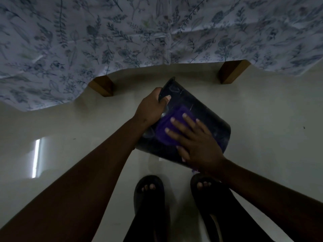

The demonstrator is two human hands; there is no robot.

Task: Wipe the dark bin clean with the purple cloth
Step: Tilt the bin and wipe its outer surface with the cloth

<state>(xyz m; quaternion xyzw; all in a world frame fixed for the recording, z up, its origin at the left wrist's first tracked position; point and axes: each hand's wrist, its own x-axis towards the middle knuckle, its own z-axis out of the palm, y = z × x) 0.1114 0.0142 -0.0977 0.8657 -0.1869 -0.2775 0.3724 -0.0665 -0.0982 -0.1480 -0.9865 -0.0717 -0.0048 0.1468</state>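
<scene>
The dark bin (pixel 206 112) lies tilted on its side on the pale floor, its rim toward the bed. My left hand (pixel 150 109) grips that rim at the upper left, thumb curled over the edge. The purple cloth (pixel 164 130) is spread on the bin's outer wall. My right hand (pixel 195 140) lies flat on the cloth with fingers straight and spread, pressing it against the wall. Pale scuffs and dust streaks show on the bin's wall to the right of the cloth.
A floral bedsheet (pixel 157 32) hangs over the top of the view, with two wooden bed legs (pixel 103 86) (pixel 232 72) beneath it. My feet in dark sandals (pixel 148 193) (pixel 206 187) stand just below the bin. Light glints on the floor (pixel 35 158) at left.
</scene>
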